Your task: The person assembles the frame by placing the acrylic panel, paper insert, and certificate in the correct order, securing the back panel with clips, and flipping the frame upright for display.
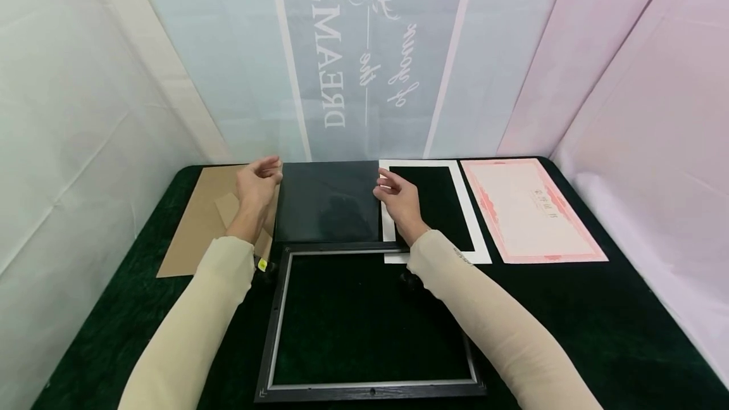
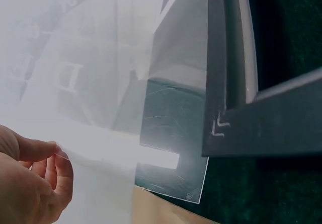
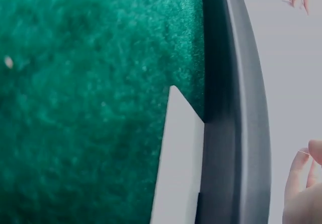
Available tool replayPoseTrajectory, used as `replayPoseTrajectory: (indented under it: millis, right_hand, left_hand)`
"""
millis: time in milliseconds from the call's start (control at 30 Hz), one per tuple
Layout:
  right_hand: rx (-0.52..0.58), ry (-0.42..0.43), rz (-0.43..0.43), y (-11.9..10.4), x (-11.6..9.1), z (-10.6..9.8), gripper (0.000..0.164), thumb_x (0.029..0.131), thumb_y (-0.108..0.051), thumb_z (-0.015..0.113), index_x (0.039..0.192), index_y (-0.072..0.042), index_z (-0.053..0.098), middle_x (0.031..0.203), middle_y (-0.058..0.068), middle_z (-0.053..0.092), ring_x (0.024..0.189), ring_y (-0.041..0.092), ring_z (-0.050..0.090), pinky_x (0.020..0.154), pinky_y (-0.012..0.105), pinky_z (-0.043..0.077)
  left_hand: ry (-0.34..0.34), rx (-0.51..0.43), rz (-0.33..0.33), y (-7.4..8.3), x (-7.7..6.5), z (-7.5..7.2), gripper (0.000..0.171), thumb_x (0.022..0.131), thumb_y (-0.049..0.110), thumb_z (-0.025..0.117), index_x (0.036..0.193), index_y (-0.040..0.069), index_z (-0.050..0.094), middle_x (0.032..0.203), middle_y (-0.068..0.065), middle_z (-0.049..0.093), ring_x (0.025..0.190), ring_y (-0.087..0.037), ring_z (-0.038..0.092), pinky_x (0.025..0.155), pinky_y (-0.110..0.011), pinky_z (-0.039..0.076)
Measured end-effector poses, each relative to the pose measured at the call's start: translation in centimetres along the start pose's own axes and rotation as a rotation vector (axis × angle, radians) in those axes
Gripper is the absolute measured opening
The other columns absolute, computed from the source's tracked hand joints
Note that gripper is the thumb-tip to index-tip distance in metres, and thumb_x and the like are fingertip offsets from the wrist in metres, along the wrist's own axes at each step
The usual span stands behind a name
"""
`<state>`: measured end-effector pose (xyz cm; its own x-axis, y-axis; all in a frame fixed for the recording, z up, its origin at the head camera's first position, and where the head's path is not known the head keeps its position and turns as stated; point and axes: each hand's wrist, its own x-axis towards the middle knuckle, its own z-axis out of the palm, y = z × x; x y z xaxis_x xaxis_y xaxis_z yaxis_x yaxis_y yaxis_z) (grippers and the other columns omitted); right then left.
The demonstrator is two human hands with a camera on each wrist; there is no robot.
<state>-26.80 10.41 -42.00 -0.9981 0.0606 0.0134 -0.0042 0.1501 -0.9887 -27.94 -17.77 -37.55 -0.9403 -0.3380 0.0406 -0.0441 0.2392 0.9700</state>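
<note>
A clear, glossy sheet (image 1: 330, 204) spans the space between both hands, just behind a dark picture frame (image 1: 373, 391). Thumb and fingers of the left hand (image 1: 258, 190) pinch the sheet's left edge, with brown board beneath that hand. At the opposite edge, the right hand (image 1: 400, 202) pinches the sheet above a white mat board (image 1: 464, 207). Reflections run across the sheet (image 2: 173, 123) in the left wrist view, beside the frame's corner (image 2: 221, 128). Only part of the right hand (image 3: 304, 183) shows in the right wrist view, beyond the frame's bar (image 3: 246, 108).
A brown backing board (image 1: 193, 220) with a folded flap lies at the left of the dark green cloth (image 1: 569, 321). To the right is a pink-bordered certificate sheet (image 1: 529, 207). Fabric walls, one a printed curtain (image 1: 364, 49), enclose the table's back and sides.
</note>
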Motion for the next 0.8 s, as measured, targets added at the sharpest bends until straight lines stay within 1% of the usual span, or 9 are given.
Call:
replayPoseTrajectory:
  millis: [133,267,367,433,533,667,800]
  right_hand:
    - [0.028,0.007,0.005,-0.3,0.1,-0.1,0.049,0.095,-0.011,0.067,0.140,-0.029,0.058,0.130,0.009,0.062,0.117,0.023,0.058,0.101,0.038,0.052]
    - [0.048,0.011,0.005,-0.5,0.3,-0.2,0.051,0.095,-0.008,0.066,0.142,-0.026,0.056,0.131,0.012,0.061,0.115,0.024,0.059,0.100,0.037,0.053]
    - [0.060,0.018,0.005,-0.7,0.3,-0.3,0.051,0.095,-0.007,0.066,0.142,-0.023,0.057,0.129,0.012,0.061,0.114,0.024,0.059,0.099,0.036,0.053]
    - [0.059,0.024,0.010,-0.8,0.3,-0.4,0.050,0.094,-0.007,0.067,0.140,-0.024,0.058,0.126,0.010,0.061,0.113,0.023,0.059,0.099,0.035,0.053]
    - [0.052,0.025,0.011,-0.9,0.3,-0.6,0.049,0.094,-0.007,0.067,0.140,-0.025,0.059,0.126,0.009,0.061,0.113,0.022,0.059,0.099,0.034,0.054]
    - [0.046,0.030,0.006,-1.1,0.4,-0.9,0.049,0.094,-0.007,0.067,0.140,-0.024,0.058,0.128,0.013,0.060,0.112,0.022,0.061,0.098,0.035,0.054]
    - [0.043,0.030,0.010,-1.3,0.4,-1.2,0.050,0.094,-0.007,0.067,0.141,-0.023,0.058,0.129,0.013,0.061,0.113,0.022,0.062,0.098,0.035,0.054]
  left_hand:
    - [0.014,0.009,0.012,0.4,0.0,0.1,0.034,0.097,0.007,0.062,0.129,0.016,0.067,0.128,-0.007,0.067,0.108,-0.010,0.061,0.095,-0.027,0.053]
    - [0.015,-0.006,0.015,0.8,0.0,0.2,0.033,0.096,0.007,0.063,0.128,0.017,0.068,0.128,-0.006,0.067,0.108,-0.011,0.062,0.097,-0.028,0.053]
    - [0.005,-0.023,0.014,1.1,-0.2,0.2,0.034,0.096,0.006,0.064,0.128,0.017,0.068,0.128,-0.006,0.067,0.107,-0.010,0.063,0.098,-0.029,0.053]
    - [-0.003,-0.036,0.016,1.3,-0.3,0.1,0.035,0.095,0.005,0.064,0.128,0.016,0.068,0.129,-0.008,0.067,0.108,-0.010,0.063,0.099,-0.029,0.053]
    - [-0.011,-0.045,0.022,1.5,-0.5,0.2,0.035,0.095,0.004,0.063,0.128,0.015,0.068,0.130,-0.010,0.066,0.108,-0.011,0.063,0.099,-0.030,0.052]
    - [-0.030,-0.035,0.034,1.7,-0.7,0.2,0.036,0.096,0.004,0.063,0.130,0.014,0.066,0.132,-0.011,0.065,0.112,-0.014,0.061,0.100,-0.030,0.052]
    - [-0.048,-0.027,0.042,2.0,-0.9,0.1,0.036,0.097,0.006,0.062,0.132,0.014,0.065,0.133,-0.010,0.065,0.114,-0.016,0.060,0.099,-0.029,0.052]
